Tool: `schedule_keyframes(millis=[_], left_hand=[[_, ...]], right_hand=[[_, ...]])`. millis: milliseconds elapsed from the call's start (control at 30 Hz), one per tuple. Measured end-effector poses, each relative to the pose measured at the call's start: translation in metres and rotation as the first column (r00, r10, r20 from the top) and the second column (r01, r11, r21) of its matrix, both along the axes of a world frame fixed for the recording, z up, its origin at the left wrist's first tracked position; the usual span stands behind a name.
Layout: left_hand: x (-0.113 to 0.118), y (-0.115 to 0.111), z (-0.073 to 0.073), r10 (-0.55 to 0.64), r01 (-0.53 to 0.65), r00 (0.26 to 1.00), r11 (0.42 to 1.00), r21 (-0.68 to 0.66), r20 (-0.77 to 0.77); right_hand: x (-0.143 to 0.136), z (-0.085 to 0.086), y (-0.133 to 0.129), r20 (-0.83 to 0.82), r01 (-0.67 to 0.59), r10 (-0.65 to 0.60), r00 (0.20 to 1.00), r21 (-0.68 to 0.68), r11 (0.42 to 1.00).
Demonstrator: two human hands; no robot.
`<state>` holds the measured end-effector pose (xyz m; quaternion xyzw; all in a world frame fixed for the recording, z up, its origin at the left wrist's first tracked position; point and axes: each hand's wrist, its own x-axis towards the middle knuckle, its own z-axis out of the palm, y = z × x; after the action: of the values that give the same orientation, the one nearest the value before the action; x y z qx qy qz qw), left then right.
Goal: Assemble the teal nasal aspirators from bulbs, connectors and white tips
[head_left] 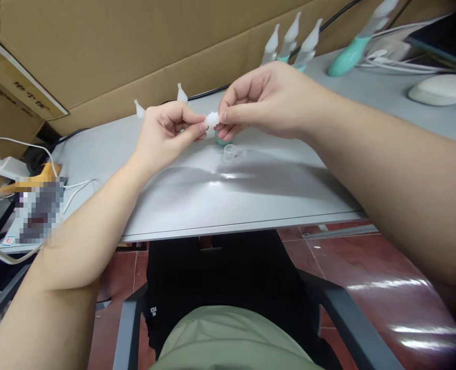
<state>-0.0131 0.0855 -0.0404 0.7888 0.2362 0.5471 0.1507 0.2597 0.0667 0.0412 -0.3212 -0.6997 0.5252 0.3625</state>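
Observation:
Between my two hands, above the grey table, is a small white translucent piece [212,119]. The fingertips of my left hand [171,126] pinch its left end. Thumb and fingers of my right hand [256,105] close on its right end. Just below them a small clear plastic cup-like part [230,153] rests on the table. A teal part [223,137] shows partly behind my right fingers. Beyond my left hand stand two white pointed nozzle tips [182,92], their lower parts hidden.
Several teal-and-clear bulb devices with white tips [291,32] stand behind my right hand, and another [351,55] lies at the right. A white computer mouse [441,90] is at far right. Cardboard [135,46] walls the back. Cables and a charger [12,168] sit left.

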Motion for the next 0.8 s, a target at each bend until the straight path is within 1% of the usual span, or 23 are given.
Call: schedule_keyframes(millis=[167, 267, 367, 500, 600, 700, 800], left_hand=[[0.003, -0.003, 0.003, 0.022, -0.021, 1.0, 0.999, 0.036, -0.021], [0.004, -0.006, 0.004, 0.033, -0.031, 0.999, 0.997, 0.076, -0.036], [0.003, -0.009, 0.004, 0.059, -0.052, 0.996, 0.992, 0.112, -0.06], [0.0, -0.009, 0.005, 0.068, -0.059, 0.994, 0.992, 0.112, -0.082], [0.0, -0.005, 0.004, 0.038, -0.033, 0.998, 0.995, 0.096, -0.048], [-0.001, 0.002, 0.0, -0.023, 0.023, 1.0, 0.995, 0.094, 0.003], [-0.003, 0.011, -0.003, -0.054, 0.051, 0.998, 0.996, 0.078, 0.03]], right_hand=[[0.003, 0.004, -0.001, 0.092, 0.015, -0.017, 0.996, 0.03, 0.999], [0.006, 0.004, 0.003, 0.14, 0.0, -0.008, 0.99, 0.051, 0.999], [0.012, 0.001, 0.009, 0.194, -0.063, 0.046, 0.98, 0.081, 0.995], [0.019, 0.0, 0.014, 0.262, -0.144, 0.096, 0.96, 0.17, 0.975], [0.019, 0.001, 0.014, 0.22, -0.148, 0.103, 0.97, 0.197, 0.969], [0.015, -0.001, 0.012, 0.142, -0.134, 0.113, 0.983, 0.148, 0.98], [0.01, -0.007, 0.014, 0.06, -0.137, 0.131, 0.99, 0.108, 0.985]])
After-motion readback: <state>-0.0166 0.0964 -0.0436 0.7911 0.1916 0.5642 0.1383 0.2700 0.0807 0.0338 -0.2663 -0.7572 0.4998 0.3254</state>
